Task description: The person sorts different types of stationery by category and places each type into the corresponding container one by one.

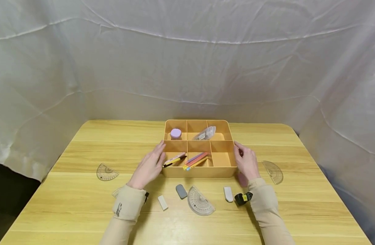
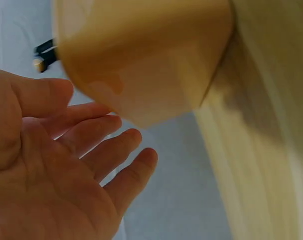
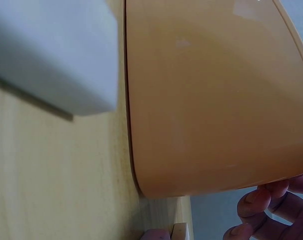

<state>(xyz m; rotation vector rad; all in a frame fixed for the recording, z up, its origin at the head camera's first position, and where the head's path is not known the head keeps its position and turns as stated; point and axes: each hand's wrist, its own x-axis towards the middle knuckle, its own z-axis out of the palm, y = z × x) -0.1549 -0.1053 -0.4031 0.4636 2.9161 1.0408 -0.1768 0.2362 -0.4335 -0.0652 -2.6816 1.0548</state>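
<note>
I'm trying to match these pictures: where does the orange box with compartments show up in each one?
Head: the orange box sits near the centre, slightly low.
Left wrist: upper middle, cut off by the top edge.
Right wrist: large, across the centre and right.
Shared landmark: the wooden tabletop.

You had one organizer | six compartments | three erasers | three protractors in plain view | one clear curved edge, mostly hidden | one purple item | one clear item | one pink item, partly hidden | at least two pens | several coloured sticks, too bunched to count | one tabletop
</note>
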